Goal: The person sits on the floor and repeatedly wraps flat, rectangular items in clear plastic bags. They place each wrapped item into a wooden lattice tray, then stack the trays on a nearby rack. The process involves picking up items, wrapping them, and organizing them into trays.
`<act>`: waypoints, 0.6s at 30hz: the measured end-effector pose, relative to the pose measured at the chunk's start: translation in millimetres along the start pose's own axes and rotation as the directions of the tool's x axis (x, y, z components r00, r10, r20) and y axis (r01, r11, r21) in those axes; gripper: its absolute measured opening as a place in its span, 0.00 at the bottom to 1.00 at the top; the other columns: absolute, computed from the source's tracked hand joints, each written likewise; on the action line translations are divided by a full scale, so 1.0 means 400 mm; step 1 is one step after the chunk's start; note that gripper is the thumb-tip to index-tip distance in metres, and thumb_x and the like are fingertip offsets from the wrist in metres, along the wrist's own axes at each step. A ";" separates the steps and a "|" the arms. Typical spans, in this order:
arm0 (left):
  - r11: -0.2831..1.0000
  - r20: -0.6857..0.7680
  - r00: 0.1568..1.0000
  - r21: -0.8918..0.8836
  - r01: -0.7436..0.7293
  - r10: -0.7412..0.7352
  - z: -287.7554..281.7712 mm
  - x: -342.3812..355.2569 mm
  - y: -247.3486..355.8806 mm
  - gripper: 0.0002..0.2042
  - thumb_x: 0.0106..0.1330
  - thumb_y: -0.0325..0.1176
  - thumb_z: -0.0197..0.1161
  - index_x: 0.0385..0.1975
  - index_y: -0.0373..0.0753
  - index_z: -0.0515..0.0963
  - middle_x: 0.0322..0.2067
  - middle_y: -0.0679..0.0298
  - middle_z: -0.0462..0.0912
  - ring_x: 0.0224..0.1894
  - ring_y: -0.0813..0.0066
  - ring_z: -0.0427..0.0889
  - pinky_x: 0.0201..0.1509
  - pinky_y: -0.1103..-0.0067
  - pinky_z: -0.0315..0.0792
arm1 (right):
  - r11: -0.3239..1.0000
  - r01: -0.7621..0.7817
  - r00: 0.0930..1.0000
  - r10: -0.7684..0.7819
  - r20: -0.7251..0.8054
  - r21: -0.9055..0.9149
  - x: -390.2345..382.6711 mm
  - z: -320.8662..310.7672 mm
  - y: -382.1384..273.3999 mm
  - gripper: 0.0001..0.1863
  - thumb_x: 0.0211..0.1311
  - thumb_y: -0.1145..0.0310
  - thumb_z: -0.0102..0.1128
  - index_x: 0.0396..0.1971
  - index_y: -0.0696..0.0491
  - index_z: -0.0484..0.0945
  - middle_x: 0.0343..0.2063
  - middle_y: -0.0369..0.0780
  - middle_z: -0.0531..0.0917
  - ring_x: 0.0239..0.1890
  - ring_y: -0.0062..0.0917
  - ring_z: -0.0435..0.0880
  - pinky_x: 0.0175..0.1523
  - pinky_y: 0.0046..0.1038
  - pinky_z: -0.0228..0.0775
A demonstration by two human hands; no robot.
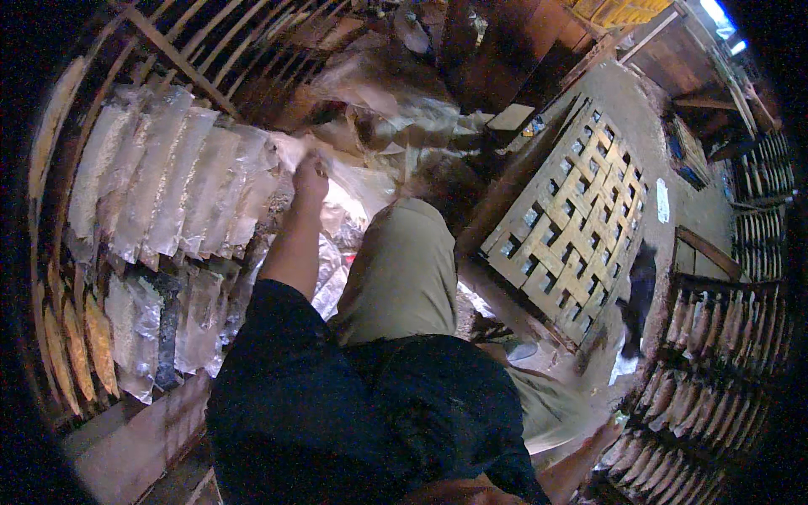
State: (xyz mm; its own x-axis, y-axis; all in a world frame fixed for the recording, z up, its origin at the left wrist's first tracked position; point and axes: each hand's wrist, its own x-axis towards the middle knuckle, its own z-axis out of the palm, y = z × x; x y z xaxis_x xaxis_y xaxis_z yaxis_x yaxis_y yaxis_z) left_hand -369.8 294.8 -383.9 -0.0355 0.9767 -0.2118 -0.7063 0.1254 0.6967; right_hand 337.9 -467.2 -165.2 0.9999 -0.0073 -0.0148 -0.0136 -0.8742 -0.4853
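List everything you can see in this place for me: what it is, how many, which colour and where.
filled plastic bags: over ten, cloudy clear with pale contents, left
slatted rack: one, brown, upper left
plastic sheeting: count unclear, translucent, upper middle
latticed panel: one, tan, right of centre
racked rows: several, greyish brown, far right
dark shape: one, near-black, right of the panel, kind unclear
shirt: one, black, bottom middle
trousers: one pair, khaki, centre and lower right
left hand: one, bare, beside the sheeting
right hand: one, bare, lower right
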 end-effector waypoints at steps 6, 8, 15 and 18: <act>0.982 0.377 0.926 0.173 -0.078 0.007 0.604 -0.111 0.296 0.20 0.58 0.21 0.59 0.52 0.41 0.74 0.44 0.64 0.80 0.43 0.69 0.79 0.53 0.74 0.75 | 0.851 0.408 0.906 -0.422 -0.033 0.331 0.029 0.028 -0.337 0.28 0.65 0.60 0.58 0.59 0.64 0.69 0.58 0.50 0.75 0.59 0.39 0.74 0.64 0.36 0.64; 0.944 0.515 0.853 0.313 -0.101 -0.079 0.796 -0.197 0.325 0.24 0.57 0.21 0.58 0.56 0.41 0.73 0.47 0.62 0.80 0.45 0.69 0.78 0.55 0.74 0.73 | 0.726 0.504 0.843 -0.531 -0.084 0.468 -0.012 0.075 -0.475 0.25 0.66 0.64 0.58 0.57 0.64 0.70 0.58 0.47 0.75 0.59 0.36 0.75 0.62 0.34 0.67; 0.300 0.762 0.063 0.327 -0.896 -0.644 1.144 -0.415 0.120 0.28 0.54 0.23 0.63 0.59 0.44 0.73 0.52 0.61 0.79 0.53 0.68 0.77 0.57 0.73 0.71 | 0.284 0.766 0.278 -0.955 0.102 0.576 -0.408 0.083 -0.943 0.29 0.61 0.80 0.57 0.64 0.52 0.67 0.65 0.43 0.68 0.46 0.26 0.79 0.50 0.27 0.73; 0.129 0.529 0.041 0.281 -0.951 -0.848 1.224 -0.627 0.131 0.31 0.49 0.20 0.65 0.58 0.47 0.74 0.53 0.63 0.80 0.51 0.65 0.80 0.54 0.71 0.74 | 0.249 0.672 0.124 -0.966 0.226 0.697 -0.506 0.123 -1.051 0.40 0.56 0.87 0.59 0.69 0.45 0.60 0.72 0.41 0.56 0.38 0.23 0.80 0.41 0.25 0.76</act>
State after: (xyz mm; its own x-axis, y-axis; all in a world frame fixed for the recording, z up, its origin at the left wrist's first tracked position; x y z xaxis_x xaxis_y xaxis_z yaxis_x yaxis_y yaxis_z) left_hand -51.8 141.6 41.5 0.9711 0.0262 -0.2372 0.1415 -0.8635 0.4840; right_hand 140.6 -74.3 -1.1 0.1347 0.9536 0.2692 0.6618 0.1156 -0.7407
